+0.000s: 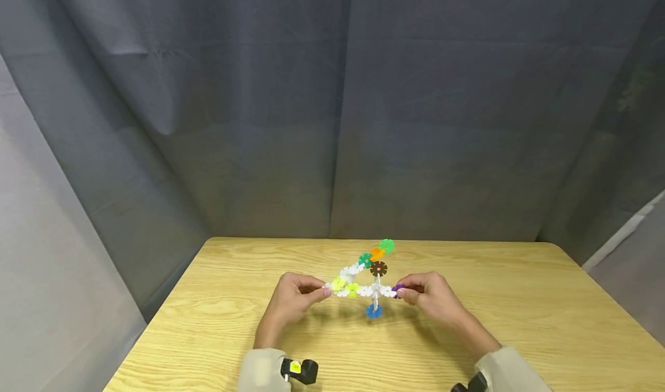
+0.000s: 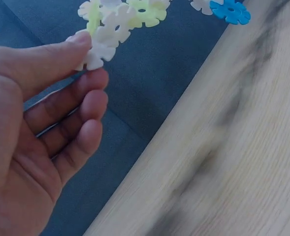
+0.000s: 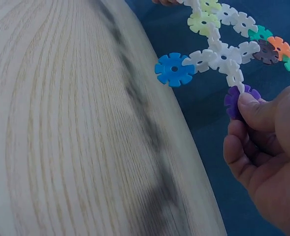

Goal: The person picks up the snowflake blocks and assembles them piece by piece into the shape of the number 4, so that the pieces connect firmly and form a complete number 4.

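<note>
Between both hands hangs a linked chain of notched plastic snowflake discs, held above the table. My left hand (image 1: pixel 295 295) pinches a white disc (image 2: pixel 99 48) at the chain's left end between thumb and fingers. On the other end, my right hand (image 1: pixel 432 297) pinches a purple disc (image 3: pixel 236 102). White discs cross in the middle (image 3: pixel 224 57), with a blue disc (image 1: pixel 374 311) on the near arm and a brown disc (image 1: pixel 378 269) on the far one. From the left side another branch runs up through white, dark green, orange (image 1: pixel 377 254) and light green (image 1: pixel 387 246) discs.
A wood-grain table (image 1: pixel 218 323) lies beneath the hands, their shadows falling on it. Dark grey curtain (image 1: pixel 270 120) hangs behind its back edge and along the sides. Each sleeve carries a black wrist strap (image 1: pixel 300 370).
</note>
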Demonstrator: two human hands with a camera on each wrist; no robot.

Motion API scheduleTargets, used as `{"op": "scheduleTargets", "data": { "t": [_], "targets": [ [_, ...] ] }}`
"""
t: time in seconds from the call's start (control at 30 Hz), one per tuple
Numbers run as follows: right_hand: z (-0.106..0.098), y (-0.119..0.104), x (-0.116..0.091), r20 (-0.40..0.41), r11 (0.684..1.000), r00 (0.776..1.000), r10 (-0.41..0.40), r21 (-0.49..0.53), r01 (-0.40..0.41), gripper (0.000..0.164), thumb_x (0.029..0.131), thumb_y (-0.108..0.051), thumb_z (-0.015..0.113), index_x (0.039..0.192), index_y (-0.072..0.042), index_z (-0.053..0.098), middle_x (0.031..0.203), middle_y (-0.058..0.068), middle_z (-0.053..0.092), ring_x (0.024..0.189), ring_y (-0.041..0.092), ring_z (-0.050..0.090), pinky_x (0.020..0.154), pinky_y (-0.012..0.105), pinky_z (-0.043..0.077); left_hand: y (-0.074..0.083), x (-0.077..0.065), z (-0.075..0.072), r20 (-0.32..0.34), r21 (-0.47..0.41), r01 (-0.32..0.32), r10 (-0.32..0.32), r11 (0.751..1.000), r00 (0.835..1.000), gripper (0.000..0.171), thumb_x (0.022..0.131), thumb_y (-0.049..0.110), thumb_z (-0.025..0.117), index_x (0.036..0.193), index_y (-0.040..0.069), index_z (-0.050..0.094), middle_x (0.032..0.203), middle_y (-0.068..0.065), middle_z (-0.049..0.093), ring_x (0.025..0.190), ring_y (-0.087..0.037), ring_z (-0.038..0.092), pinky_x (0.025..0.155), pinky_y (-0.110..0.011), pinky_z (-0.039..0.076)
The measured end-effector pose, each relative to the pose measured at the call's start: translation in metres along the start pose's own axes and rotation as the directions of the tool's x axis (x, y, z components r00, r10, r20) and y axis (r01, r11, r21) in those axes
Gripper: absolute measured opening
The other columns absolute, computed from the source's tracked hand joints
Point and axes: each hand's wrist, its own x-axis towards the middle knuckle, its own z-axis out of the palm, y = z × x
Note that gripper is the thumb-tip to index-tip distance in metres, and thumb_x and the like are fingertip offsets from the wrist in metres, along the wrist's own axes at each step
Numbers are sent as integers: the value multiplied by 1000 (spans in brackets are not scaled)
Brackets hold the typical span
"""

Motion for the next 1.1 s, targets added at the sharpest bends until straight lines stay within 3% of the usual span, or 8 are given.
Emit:
{"op": "scheduleTargets", "data": {
  "t": [0.2,0.47,0.87,1.1],
  "targets": [
    [-1,-2,-2,31,1000,1000,-4,7,4,10,94,-11,69,99,-3,75,89,7,71,76,27,63,63,30,52,-1,-4,2,-49,24,16,-15,1000,999,11,87,24,80,87,13,80,87,5,72,73,-16,60,62,-30,49],
    [-4,0,-4,72,1000,997,-7,26,5,13,94,-11,70,102,-1,75,90,4,72,83,30,66,68,29,54,-8,-9,13,-99,-22,40,-42,999,994,7,87,17,79,86,10,81,81,4,72,71,-15,63,62,-29,52],
    [-2,9,-8,60,996,995,83,-45,-80,10,95,-11,69,99,-6,76,84,1,71,73,30,62,58,27,48,-16,-12,28,-129,-45,101,-106,994,986,8,86,16,80,85,8,80,80,-1,73,70,-14,63,59,-27,51],
    [2,13,-9,80,993,991,111,-39,-108,10,95,-9,68,97,-3,76,77,8,69,54,11,47,45,22,37,-18,-16,34,-105,-86,153,-162,984,981,7,87,11,78,85,4,78,72,-2,70,67,-23,67,51,-23,49]
  ]
}}
